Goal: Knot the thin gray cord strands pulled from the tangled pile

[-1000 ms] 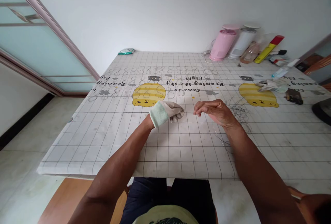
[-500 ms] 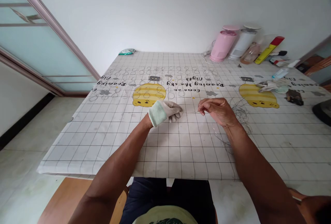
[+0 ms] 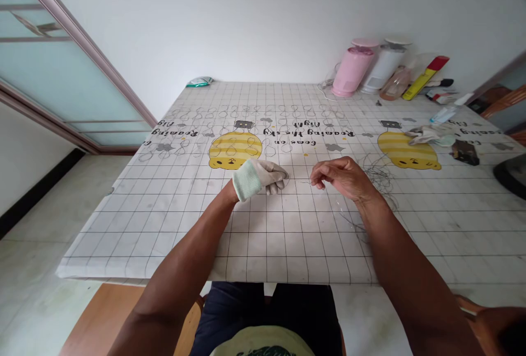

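From where I stand, the gloved left hand [image 3: 269, 176] has its fingertips drawn together over the near middle of the cloth [image 3: 283, 224]; what lies between them I can't make out. The bare right hand [image 3: 339, 176] faces it across a small gap, thumb and fingers narrowed on what looks like thin wire [image 3: 306, 182], with a short end poking left. More strands lie in a loose tangle [image 3: 378, 178] just right of that hand, and rows of loops [image 3: 234, 110] are spread toward the far side.

To shape wire this fine well, I'd keep the left pinch steady and let the right do the bending, gripping close to the end so it can't whip or kink. Even, light pressure should serve better than force. The right forearm lies close beside some loose strands, so I'd watch it doesn't drag them. The loops need room too; a sleeve-light reach would spare them.
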Available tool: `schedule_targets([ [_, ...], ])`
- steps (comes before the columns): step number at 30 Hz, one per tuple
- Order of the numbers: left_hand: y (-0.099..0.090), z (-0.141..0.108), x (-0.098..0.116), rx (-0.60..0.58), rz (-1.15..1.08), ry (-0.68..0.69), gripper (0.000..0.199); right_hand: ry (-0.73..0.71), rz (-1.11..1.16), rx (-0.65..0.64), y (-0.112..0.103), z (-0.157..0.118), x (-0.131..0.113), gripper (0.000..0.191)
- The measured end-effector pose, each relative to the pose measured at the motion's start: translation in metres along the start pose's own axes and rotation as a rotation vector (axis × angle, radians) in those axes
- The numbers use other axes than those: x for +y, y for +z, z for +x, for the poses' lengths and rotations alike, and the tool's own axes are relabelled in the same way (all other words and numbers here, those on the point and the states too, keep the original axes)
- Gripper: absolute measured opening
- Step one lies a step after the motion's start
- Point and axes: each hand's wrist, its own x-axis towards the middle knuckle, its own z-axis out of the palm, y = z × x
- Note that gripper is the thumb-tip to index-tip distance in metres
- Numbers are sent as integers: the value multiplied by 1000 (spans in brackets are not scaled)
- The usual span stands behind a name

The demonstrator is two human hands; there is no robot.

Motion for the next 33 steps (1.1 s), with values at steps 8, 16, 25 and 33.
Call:
schedule_targets([
  [8, -2, 3, -4, -17, 9, -7, 14, 50, -21, -43, 10, 0, -3, 41],
  [16, 2, 5, -8, -51, 64, -41, 14, 75, -32, -154, 6, 0, 4, 46],
  [25, -3, 8, -10, -37, 48, -41, 10, 52, -12, 40, 8, 2, 8, 37],
  [33, -1, 11, -15, -33, 37, -34, 10, 78, -39, -72, 8, 1, 6, 46],
])
